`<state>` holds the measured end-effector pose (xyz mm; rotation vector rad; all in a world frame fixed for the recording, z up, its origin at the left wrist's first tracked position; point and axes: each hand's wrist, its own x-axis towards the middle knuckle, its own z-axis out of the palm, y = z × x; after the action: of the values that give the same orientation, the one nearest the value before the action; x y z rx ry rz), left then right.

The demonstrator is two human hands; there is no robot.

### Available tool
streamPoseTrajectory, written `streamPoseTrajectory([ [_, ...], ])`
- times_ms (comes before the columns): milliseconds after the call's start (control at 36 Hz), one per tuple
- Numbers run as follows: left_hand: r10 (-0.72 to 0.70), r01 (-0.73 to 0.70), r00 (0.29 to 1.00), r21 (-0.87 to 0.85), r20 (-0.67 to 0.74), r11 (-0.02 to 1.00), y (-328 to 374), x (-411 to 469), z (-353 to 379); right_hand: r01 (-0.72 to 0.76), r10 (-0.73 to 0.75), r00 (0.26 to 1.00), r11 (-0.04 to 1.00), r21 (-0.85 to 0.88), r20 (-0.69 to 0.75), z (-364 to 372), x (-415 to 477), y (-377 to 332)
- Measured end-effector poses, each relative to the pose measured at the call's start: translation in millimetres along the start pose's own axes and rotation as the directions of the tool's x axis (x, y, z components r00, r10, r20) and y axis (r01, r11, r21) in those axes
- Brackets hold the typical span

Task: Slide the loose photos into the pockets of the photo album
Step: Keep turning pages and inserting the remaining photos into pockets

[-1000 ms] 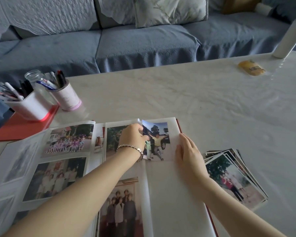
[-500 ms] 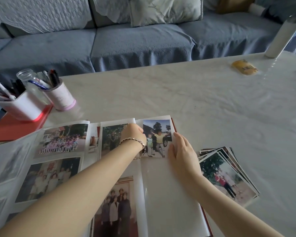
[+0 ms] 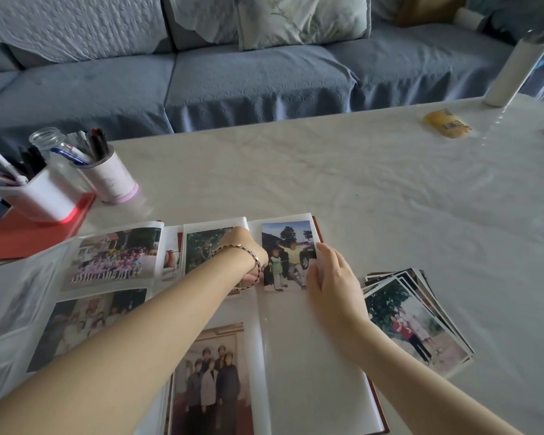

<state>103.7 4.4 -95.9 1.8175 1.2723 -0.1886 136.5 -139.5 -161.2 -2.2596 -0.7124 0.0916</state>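
Note:
The photo album (image 3: 314, 356) lies open on the table in front of me. A photo of children by a car (image 3: 288, 255) sits in the top pocket of its right page. My left hand (image 3: 248, 255), wearing a bracelet, rests at that photo's left edge near the spine, its fingers hidden under the wrist. My right hand (image 3: 330, 277) lies flat on the right page, fingers straight, touching the photo's right edge. A fanned stack of loose photos (image 3: 418, 321) lies on the table just right of the album.
Two pen cups (image 3: 107, 174) and a glass jar (image 3: 46, 141) stand at the left on a red folder (image 3: 29, 233). A yellow packet (image 3: 448, 124) and a white bottle (image 3: 512, 73) are at the far right. A blue sofa (image 3: 248, 73) runs behind the table.
The photo has slid further into the top right pocket and now lies flat. My left hand moved down along the spine; my right hand shifted left to the photo's edge.

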Motion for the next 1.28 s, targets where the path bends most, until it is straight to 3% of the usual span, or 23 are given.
streamPoseTrajectory([
  [139,0.010,0.000,0.990,-0.073,0.139,0.997,-6.1,-6.8,1.4,-0.011,0.011,1.000,1.000,-0.011,0.013,0.8,0.8,1.3],
  [222,0.069,-0.064,0.995,-0.070,0.071,0.995,-9.8,-5.4,3.3,-0.010,0.010,1.000,1.000,-0.008,0.012,1.4,1.5,1.2],
  [444,0.238,-0.220,0.970,0.230,-0.055,0.948,-7.8,-3.0,5.2,0.004,-0.003,1.000,1.000,-0.006,0.001,0.3,0.2,0.8],
  [778,0.271,-0.267,0.962,0.141,-0.013,0.953,-20.8,3.4,5.0,0.045,-0.045,0.999,0.998,-0.043,-0.003,-0.4,0.1,0.7],
  [944,0.503,-0.464,0.864,0.407,0.013,0.787,-30.3,-12.7,15.0,0.140,-0.148,0.988,0.975,-0.173,-0.034,-17.1,-8.4,7.9],
  [1028,0.609,-0.545,0.792,0.504,0.048,0.670,-41.6,-19.4,17.9,0.040,-0.063,0.994,0.971,-0.237,-0.089,-39.3,-22.9,23.0],
  [1083,0.648,-0.579,0.756,0.557,0.093,0.596,-49.0,-25.8,17.6,-0.050,0.041,0.998,0.957,-0.286,-0.038,-61.2,-33.7,30.2],
  [1194,0.641,-0.571,0.747,0.662,0.174,0.486,-63.4,-34.5,14.0,-0.042,0.087,0.993,0.885,-0.463,0.076,-93.0,-55.4,40.3],
  [1278,0.618,-0.581,0.760,0.633,0.198,0.511,-75.4,-41.8,10.3,0.051,0.076,0.977,0.825,-0.563,0.199,-100.7,-69.7,40.9],
])
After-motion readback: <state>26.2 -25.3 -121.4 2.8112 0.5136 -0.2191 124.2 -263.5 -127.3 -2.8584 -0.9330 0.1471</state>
